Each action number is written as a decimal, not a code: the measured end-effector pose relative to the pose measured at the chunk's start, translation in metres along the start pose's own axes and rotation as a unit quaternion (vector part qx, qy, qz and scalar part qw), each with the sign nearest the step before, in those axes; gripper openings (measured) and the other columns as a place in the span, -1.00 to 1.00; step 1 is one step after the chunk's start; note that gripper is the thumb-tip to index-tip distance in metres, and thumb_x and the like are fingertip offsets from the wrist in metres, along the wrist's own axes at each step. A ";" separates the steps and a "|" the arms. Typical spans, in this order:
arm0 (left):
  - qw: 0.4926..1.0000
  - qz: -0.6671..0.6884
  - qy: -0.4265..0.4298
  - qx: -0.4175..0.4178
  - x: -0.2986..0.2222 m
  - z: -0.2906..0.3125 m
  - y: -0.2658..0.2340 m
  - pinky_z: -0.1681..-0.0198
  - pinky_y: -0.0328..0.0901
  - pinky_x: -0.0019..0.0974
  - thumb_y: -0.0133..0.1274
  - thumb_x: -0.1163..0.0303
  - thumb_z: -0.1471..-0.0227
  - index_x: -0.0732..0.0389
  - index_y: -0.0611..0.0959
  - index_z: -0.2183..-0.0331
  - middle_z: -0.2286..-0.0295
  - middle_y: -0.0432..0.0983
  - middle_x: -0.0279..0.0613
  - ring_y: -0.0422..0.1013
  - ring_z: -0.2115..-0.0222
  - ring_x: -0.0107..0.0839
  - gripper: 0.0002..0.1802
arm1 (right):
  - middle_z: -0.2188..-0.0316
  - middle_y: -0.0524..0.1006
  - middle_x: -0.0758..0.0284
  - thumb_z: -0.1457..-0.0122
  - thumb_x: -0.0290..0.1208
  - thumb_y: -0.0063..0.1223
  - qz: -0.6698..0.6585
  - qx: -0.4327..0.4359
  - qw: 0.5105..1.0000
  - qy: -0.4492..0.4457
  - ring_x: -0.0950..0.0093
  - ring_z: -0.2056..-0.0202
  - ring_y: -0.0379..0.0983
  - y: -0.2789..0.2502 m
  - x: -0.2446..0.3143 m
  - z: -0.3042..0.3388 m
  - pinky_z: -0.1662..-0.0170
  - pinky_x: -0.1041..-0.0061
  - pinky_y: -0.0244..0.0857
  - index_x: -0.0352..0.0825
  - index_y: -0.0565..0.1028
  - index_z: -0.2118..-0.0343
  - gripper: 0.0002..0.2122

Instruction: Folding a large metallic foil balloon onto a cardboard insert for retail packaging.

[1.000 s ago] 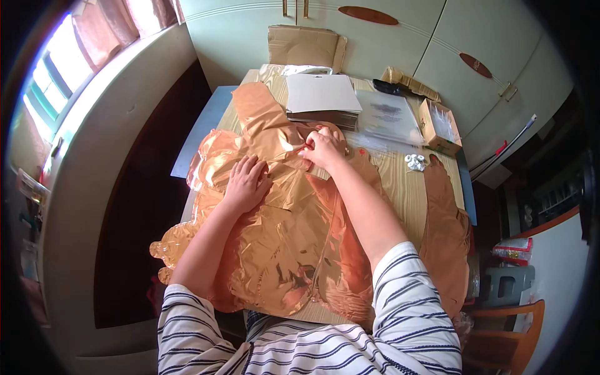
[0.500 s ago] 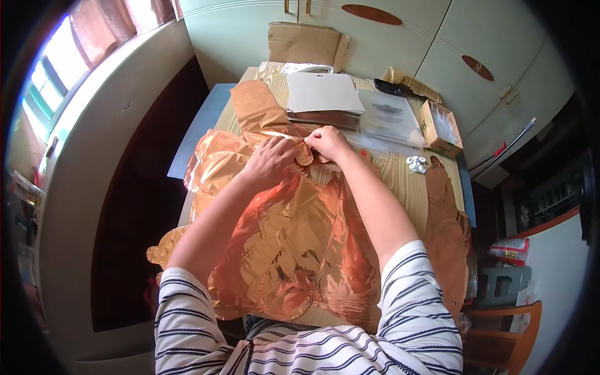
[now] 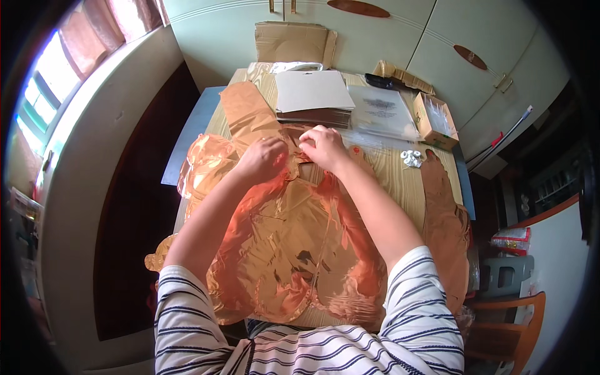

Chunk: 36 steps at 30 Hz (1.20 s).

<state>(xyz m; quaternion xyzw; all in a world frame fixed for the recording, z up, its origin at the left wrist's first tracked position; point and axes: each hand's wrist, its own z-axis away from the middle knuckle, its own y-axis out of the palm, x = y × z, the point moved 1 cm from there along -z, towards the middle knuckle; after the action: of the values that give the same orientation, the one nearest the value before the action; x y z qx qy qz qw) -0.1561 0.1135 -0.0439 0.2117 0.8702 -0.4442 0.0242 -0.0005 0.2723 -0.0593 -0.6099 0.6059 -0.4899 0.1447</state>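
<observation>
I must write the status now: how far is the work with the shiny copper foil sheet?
Done: flat foil pieces lie beside a stack of cards. In hand: the left hand and right hand pinch the foil sheet at its far edge. Left: most of it lies crumpled and spread.

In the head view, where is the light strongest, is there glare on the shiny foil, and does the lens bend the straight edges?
Head view: the window at upper left is overexposed; the crinkled copper-coloured foil balloon shows bright glare patches around the left hand and right hand; the wooden table edges and pale green cabinet doors curve toward the dark rim.
</observation>
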 end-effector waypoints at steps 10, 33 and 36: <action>0.981 0.068 -0.102 0.147 -0.011 0.013 0.008 0.16 0.44 -0.11 0.11 0.35 -0.10 0.19 0.68 0.19 0.28 0.63 -0.06 0.56 0.27 -0.06 -0.77 | 0.15 0.60 0.17 -0.06 -0.40 0.19 -0.071 0.138 0.984 -0.085 0.20 0.08 0.52 0.001 0.018 0.027 -0.05 0.28 0.38 -0.36 0.62 0.18 -0.74; 0.985 -0.130 -0.112 -0.022 -0.010 0.013 -0.007 -0.15 0.16 -0.03 0.37 0.27 0.21 0.08 0.68 0.28 0.07 0.46 -0.26 0.33 -0.03 -0.16 -0.64 | 0.48 0.62 0.28 -0.02 -0.33 0.37 -0.260 0.061 0.952 0.147 0.42 0.43 0.56 0.017 0.001 0.005 0.29 0.40 0.40 -0.32 0.62 0.43 -0.82; 0.990 -0.107 -0.094 -0.011 -0.006 0.011 -0.005 -0.20 0.13 -0.01 0.33 0.29 0.16 0.07 0.73 0.31 0.01 0.46 -0.26 0.31 -0.07 -0.16 -0.73 | 0.45 0.62 0.26 -0.05 -0.32 0.34 -0.240 0.063 0.959 0.139 0.39 0.36 0.56 0.017 0.005 0.006 0.23 0.38 0.40 -0.32 0.62 0.43 -0.82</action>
<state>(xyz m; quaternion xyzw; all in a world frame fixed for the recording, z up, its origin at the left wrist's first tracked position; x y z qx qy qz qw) -0.1539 0.1007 -0.0454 0.0739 0.8867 -0.4524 0.0607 -0.0072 0.2615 -0.0733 -0.6532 0.4237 -0.6271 -0.0250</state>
